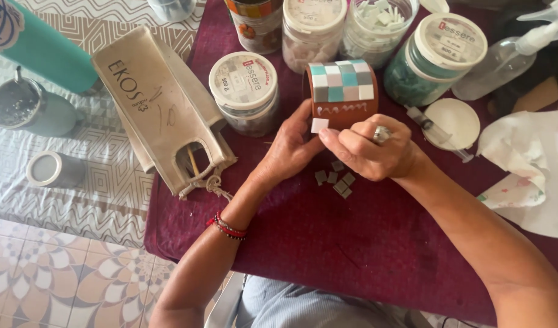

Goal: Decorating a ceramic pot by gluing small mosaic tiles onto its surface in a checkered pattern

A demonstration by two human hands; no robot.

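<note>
A: Item one, what do the hands have?

B: Left hand (289, 149) steadies the terracotta pot (343, 97), lying on its side near the far edge of the desk (364, 243), fingers curled against its lower rim. Right hand (367, 146), ring on one finger, pinches a small white mosaic tile (320, 125) between thumb and fingertip, fingers otherwise folded in. The tile sits just below the pot's tiled band, at the line of white glue dabs.

A: The band itself?

B: Three rows of square tiles in teal, grey and white, laid chequerwise.

A: Loose stock?

B: A few grey tiles (337, 179) on the maroon cloth, just beneath the hands. Lidded jars of tiles (245, 91) stand along the far edge; a syringe (437, 130) and a loose white lid (452, 121) lie to the right.

A: Handling note?

B: In my judgement, the tile should be set square to the row above, joints kept even, pressed flat into the glue while the left hand stops the pot rolling.

A: Other entries?

B: A cloth bag (163, 109) and teal bottle (39, 45) towards the left edge.
</note>
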